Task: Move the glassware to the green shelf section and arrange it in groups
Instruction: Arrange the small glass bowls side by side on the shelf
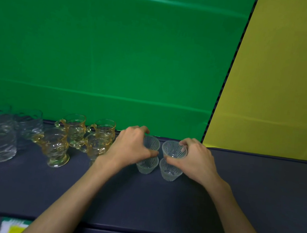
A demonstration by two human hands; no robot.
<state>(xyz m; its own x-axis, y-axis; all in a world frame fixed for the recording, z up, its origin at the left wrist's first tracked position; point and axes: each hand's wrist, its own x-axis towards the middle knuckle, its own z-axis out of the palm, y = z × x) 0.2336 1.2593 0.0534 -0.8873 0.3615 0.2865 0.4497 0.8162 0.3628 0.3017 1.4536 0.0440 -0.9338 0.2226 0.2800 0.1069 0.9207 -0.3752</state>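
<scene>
A dark shelf [256,188] spans the lower frame. Behind it hang a green backdrop [108,51] and, at right, a yellow backdrop [289,85]. At lower left stand clear swirled glasses [1,135]; beside them, four amber mugs [76,131] form a cluster. At centre, four ribbed cups sit in a square below the green section. The left hand [131,148] grasps the rear left cup [152,143]. The right hand [195,159] grasps the rear right cup [173,149]. The front cups [168,172] stand just beneath both hands.

Both hands, left [132,147] and right [197,158], grip ribbed clear cups [173,148] beside amber mugs [75,127].
</scene>
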